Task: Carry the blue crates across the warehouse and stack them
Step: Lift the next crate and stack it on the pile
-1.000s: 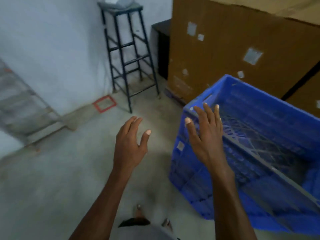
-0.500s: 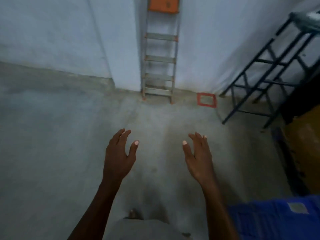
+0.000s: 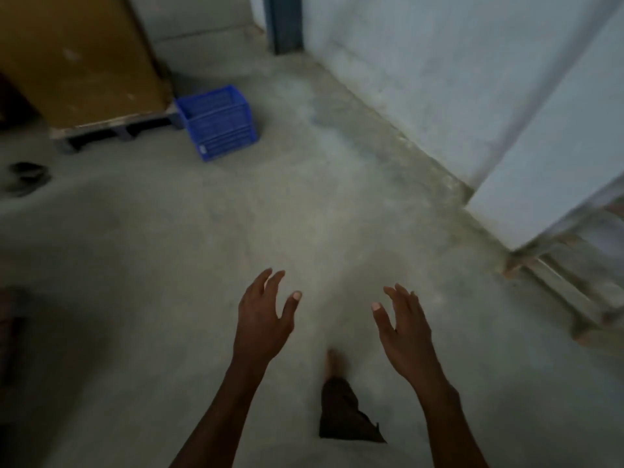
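A person walks barefoot over a grey concrete warehouse floor (image 3: 320, 204), both arms held out in front and nothing in either. The left hand (image 3: 261, 319) has its fingers loosely spread and slightly curled, thumb standing apart; the right hand (image 3: 403, 324) mirrors it, palm turned inward, fingers fanned and empty. One bare foot (image 3: 332, 361) shows between the forearms.

Well beyond the fingertips and to their left sits the one blue slatted plastic crate (image 3: 217, 121) in view, open side up, just beside a wooden pallet (image 3: 111, 128) that carries a tall brown cardboard box (image 3: 77, 59). The crate looks empty, though blur hides its floor.

Judged by its build, the crate should be light for its bulk and stiff, its ribbed walls unlikely to flex or slip in a dry grip. The sensible hold is one hand on each short end, under the top rim or in the handle slots, if it has them; none can be made out at this range.

Count: one crate, one pallet, one cardboard box, two hands. A dark blurred object (image 3: 28, 177) lies far left of the fingers, unidentifiable.
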A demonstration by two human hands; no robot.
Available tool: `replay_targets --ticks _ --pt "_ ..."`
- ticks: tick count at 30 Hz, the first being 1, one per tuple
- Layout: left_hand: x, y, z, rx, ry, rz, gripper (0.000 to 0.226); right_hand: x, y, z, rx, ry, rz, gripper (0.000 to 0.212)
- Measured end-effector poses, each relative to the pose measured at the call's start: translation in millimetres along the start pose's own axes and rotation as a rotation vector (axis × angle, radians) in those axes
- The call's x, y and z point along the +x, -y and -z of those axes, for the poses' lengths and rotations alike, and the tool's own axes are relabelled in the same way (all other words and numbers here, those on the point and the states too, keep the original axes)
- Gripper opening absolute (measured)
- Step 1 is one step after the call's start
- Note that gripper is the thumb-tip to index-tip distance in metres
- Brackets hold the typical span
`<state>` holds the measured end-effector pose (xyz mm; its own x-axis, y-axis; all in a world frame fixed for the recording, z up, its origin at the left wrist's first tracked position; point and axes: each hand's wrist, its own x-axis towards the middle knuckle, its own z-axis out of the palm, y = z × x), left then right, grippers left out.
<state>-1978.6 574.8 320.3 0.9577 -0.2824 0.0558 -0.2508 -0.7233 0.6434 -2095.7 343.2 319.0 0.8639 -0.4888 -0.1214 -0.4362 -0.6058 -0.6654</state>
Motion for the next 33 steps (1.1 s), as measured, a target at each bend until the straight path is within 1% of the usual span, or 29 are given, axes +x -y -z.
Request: replay_targets --ticks 4,10,13,15,17,20,25,30,33 --pt "78 42 23 0.006 -0.120 0.111 0.064 103 44 -38 0.015 0.111 0.078 0.064" --pt "210 72 48 0.036 -0.202 0.215 0.061 274 124 -75 -0.002 0.231 0.185 0.064" --pt "268 88 63 0.052 -0.247 0.278 0.061 354 170 -95 -0.020 0.268 0.253 0.077" --pt "308 105 73 0.072 -0.271 0.316 0.060 404 199 -115 -0.064 0.294 0.307 0.070" --pt "352 128 79 0.127 -0.277 0.342 0.059 455 228 -136 -0.172 0.279 0.390 0.063" --pt "421 167 82 0.185 -0.277 0.376 0.059 526 267 -172 -0.260 0.286 0.483 0.063" --pt "556 220 99 0.209 -0.251 0.395 0.064 642 325 -227 -0.288 0.335 0.435 0.065" --pt "711 250 133 0.228 -0.225 0.304 0.061 752 390 -252 -0.255 0.334 0.354 0.065" --pt "797 263 143 0.238 -0.213 0.258 0.061 818 417 -264 -0.224 0.310 0.319 0.065"
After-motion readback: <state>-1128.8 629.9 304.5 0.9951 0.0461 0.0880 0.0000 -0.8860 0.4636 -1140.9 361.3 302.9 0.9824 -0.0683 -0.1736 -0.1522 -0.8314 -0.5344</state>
